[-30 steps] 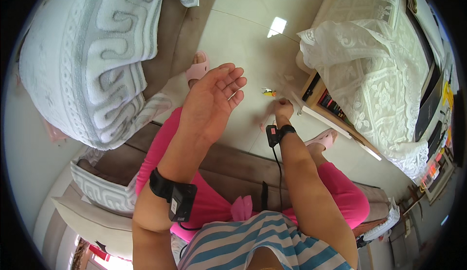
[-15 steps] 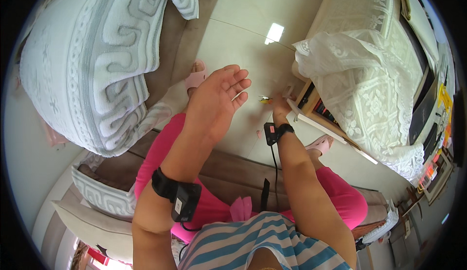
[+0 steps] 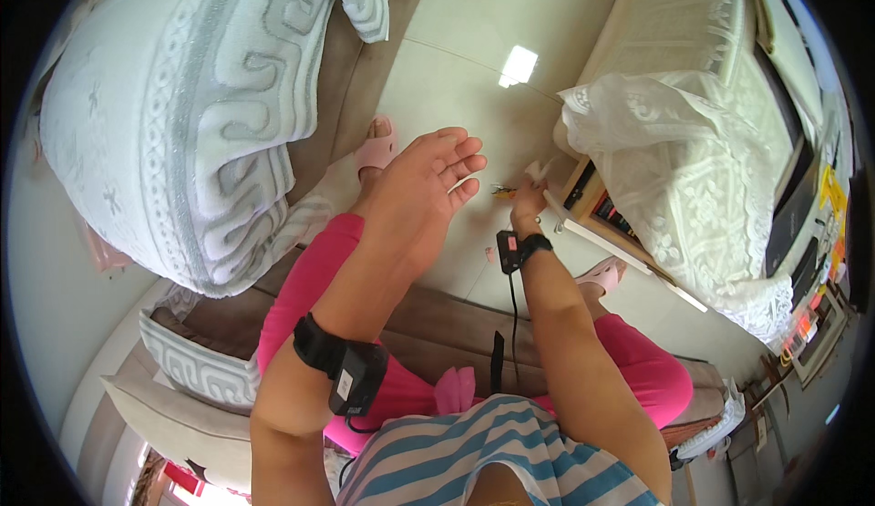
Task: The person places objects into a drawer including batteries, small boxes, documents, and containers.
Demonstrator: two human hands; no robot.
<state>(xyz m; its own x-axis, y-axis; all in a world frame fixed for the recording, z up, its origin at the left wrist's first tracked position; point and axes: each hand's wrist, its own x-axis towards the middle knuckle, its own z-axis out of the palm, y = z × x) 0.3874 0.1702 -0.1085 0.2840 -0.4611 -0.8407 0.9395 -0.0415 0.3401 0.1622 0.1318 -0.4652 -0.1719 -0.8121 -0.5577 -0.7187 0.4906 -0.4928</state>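
Note:
My left hand (image 3: 424, 187) is raised in front of me, flat and open, fingers slightly apart, holding nothing. A black device is strapped to its wrist. My right hand (image 3: 526, 203) reaches down to the edge of a low table's shelf (image 3: 583, 232), fingers pinched on a small white piece (image 3: 538, 170). A tiny yellow-orange object (image 3: 503, 192) lies just left of that hand, too small to identify. A black band with a cable sits on the right wrist.
A lace cloth (image 3: 693, 160) covers the low table on the right, with books on the shelf beneath it. A sofa with a white patterned cover (image 3: 182, 114) stands on the left. Pink slippers (image 3: 375, 146) and my pink-trousered legs rest on pale floor tiles (image 3: 465, 41).
Both hands have stayed almost where they were. The left hand has drifted slightly right and down, and the right hand remains at the shelf edge.

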